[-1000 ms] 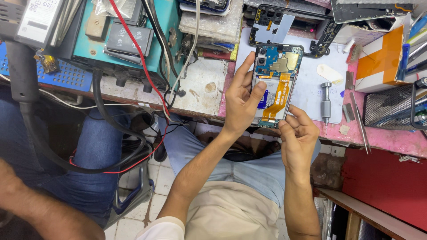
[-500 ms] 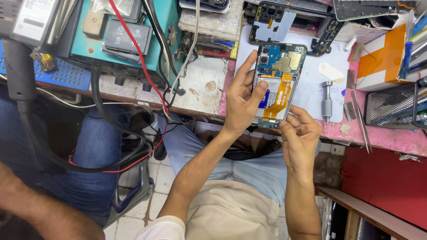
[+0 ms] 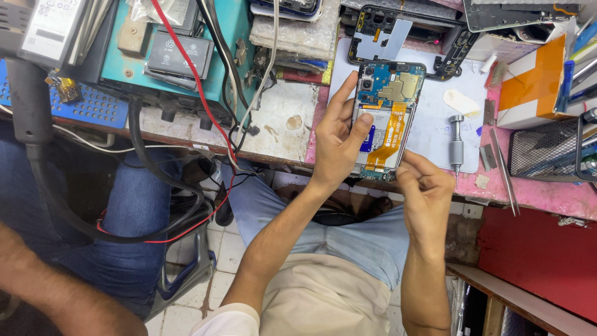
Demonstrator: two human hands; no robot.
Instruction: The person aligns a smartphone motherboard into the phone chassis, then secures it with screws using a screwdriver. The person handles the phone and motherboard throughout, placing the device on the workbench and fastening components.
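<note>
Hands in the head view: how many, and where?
3. Left hand grips the opened phone; right hand pinches at its lower edge. Another person's hand or forearm sits at bottom left, partly cut off by the frame.

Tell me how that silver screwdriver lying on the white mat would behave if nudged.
The silver screwdriver looks round-bodied, so it would probably roll sideways across the white mat. Its metal look suggests it is stiff and fairly heavy for its size. It lies free, beside the right hand.
</note>
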